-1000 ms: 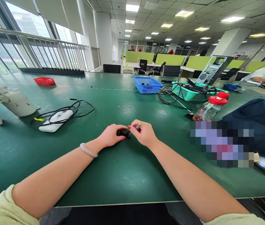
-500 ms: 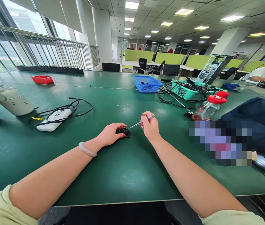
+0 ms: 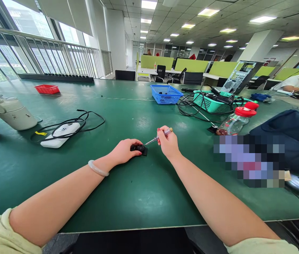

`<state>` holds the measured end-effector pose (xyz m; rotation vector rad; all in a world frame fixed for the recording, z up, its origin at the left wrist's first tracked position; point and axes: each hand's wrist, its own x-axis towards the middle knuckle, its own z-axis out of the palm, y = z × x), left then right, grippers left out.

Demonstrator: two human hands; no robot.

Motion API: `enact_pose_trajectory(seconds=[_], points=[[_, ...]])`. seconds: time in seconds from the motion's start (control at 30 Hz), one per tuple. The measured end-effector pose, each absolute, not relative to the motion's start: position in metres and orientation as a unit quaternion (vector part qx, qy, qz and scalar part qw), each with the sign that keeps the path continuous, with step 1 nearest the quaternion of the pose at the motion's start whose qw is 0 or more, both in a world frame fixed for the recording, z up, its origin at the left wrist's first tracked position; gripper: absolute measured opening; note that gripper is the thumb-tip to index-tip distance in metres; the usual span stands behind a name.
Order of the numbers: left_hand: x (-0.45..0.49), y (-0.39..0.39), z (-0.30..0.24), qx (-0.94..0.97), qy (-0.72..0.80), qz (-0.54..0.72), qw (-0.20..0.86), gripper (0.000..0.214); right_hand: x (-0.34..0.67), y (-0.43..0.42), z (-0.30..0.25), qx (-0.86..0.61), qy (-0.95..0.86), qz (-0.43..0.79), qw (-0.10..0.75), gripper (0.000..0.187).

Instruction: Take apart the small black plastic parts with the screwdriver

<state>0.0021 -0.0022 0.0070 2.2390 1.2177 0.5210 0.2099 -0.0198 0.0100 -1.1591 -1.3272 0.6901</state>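
Fingers [image 3: 136, 153] of the left hand [image 3: 123, 151] grip a black part [image 3: 144, 151] on the bench [image 3: 139, 197]. Right hand [image 3: 169, 144] pinches a screwdriver [image 3: 152, 141], tip at the part; contact unclear. Since a second ago, right hand's backed off, shaft exposed. Likely leaves a better line on the part.
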Motion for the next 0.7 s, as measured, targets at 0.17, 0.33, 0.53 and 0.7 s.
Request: enact_pose_trajectory(seconds=[0.17, 0.33, 0.53, 0.7], points=[[0.002, -0.002, 0.007, 0.829, 0.447, 0.195, 0.274, 0.035, 0.215, -0.012, 0.007, -0.516, -0.485, 0.384, 0.592, 0.041], [0.002, -0.003, 0.009, 0.83, 0.447, 0.192, 0.271, 0.036, 0.22, -0.005, 0.005, -0.54, -0.417, 0.426, 0.594, 0.043], [0.003, -0.003, 0.008, 0.828, 0.453, 0.189, 0.271, 0.036, 0.221, -0.007, 0.006, -0.552, -0.421, 0.408, 0.593, 0.051], [0.003, -0.002, 0.007, 0.829, 0.451, 0.19, 0.271, 0.037, 0.219, -0.008, 0.003, -0.558, -0.416, 0.423, 0.581, 0.057]])
